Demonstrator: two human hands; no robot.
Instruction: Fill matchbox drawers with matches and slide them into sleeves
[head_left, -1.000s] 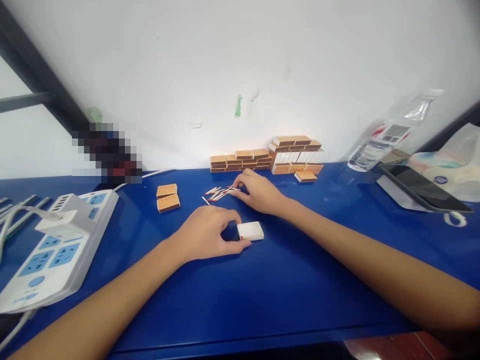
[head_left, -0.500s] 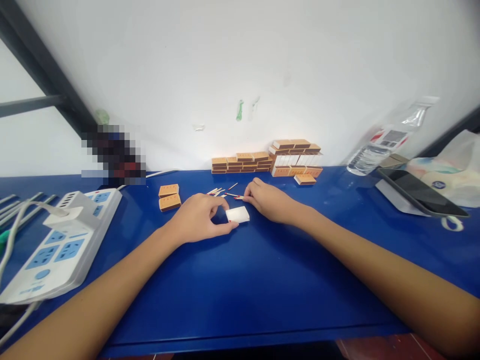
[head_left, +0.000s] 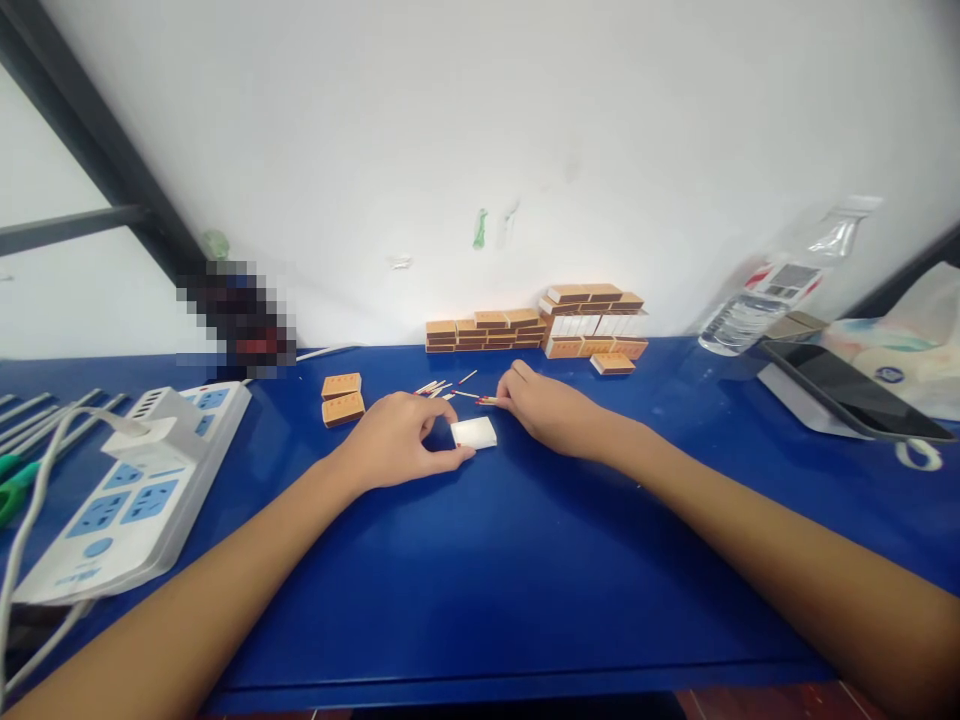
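Between thumb and fingers, my left hand [head_left: 401,442] grips a small white matchbox tray [head_left: 474,433] low over the blue table. Just beyond it on the right, my right hand [head_left: 541,405] pinches several matches [head_left: 489,401], their red heads pointing left toward the loose ones. More loose matches [head_left: 433,389] lie scattered on the table behind the tray. Two orange matchboxes [head_left: 343,408] rest to the left of my left hand.
Stacked matchboxes [head_left: 486,330] stand against the wall, with a taller stack [head_left: 592,318] and a single matchbox [head_left: 613,363] on the right. A power strip [head_left: 142,500] lies at left. Farther right are a plastic bottle [head_left: 780,275] and a phone [head_left: 855,388].
My right hand has shifted slightly to the right with its matches, away from the tray. My left hand keeps its grip on the tray. The camera view has moved slightly.
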